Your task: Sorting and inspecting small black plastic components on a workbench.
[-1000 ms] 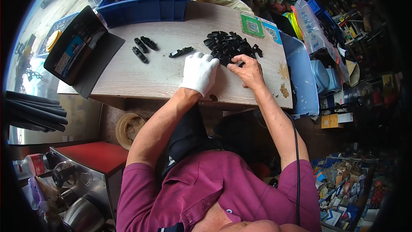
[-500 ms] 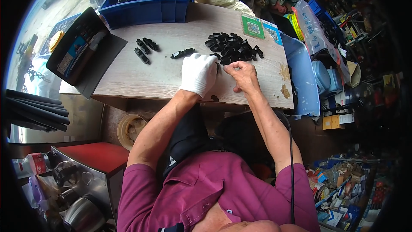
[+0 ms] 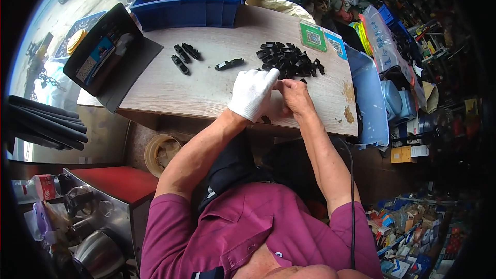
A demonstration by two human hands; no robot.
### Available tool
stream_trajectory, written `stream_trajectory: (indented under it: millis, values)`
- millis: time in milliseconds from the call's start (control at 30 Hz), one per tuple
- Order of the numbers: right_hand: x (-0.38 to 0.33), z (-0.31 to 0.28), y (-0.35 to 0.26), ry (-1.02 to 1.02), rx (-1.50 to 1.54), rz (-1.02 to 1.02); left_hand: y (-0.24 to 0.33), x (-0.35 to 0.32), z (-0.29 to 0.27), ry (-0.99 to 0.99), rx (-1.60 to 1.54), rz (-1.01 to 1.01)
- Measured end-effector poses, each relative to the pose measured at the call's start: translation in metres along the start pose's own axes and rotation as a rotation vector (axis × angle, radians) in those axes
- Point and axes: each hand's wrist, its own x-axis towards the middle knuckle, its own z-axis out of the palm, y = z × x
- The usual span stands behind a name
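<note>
My left hand [image 3: 253, 93], in a white knitted glove, is closed near the front edge of the table. A black plastic part shows at its fingertips in the earlier frame; now the glove and fingers hide it. My bare right hand [image 3: 296, 98] meets it from the right, thumb and fingers pinched together against the glove's fingertips. What the right fingers pinch is hidden. Just beyond my hands lies a heap of small black plastic pieces [image 3: 289, 59]. A longer black clip-like part [image 3: 229, 64] lies left of the heap, and three similar black parts [image 3: 186, 58] sit together farther left.
A blue bin [image 3: 186, 15] full of black parts stands at the table's far left. A tablet in a dark case [image 3: 106, 54] leans at the left edge. Green and blue code cards [image 3: 313, 37] lie at the far right, with a light-blue tub [image 3: 369, 103] beside the table.
My right hand has moved in to the left hand, and its fingertips now meet the glove. The black part between them has gone out of sight. The whole view has shifted slightly.
</note>
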Motion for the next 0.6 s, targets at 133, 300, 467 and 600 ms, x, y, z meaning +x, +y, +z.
stream_trajectory:
  millis: [133, 300, 467, 600]
  values:
    - [-0.002, -0.005, 0.011, -0.013, 0.146, -0.045, 0.007, -0.008, -0.001, 0.118, -0.269, -0.180]
    - [-0.010, -0.003, 0.017, 0.040, 0.237, -0.180, 0.006, -0.010, 0.000, -0.134, -0.671, -0.590]
    - [-0.019, 0.003, 0.012, 0.025, 0.258, -0.183, 0.017, -0.012, 0.002, 0.066, -0.523, -0.500]
    - [-0.016, -0.004, 0.018, -0.010, 0.256, -0.151, 0.031, -0.009, -0.006, 0.028, -0.188, -0.290]
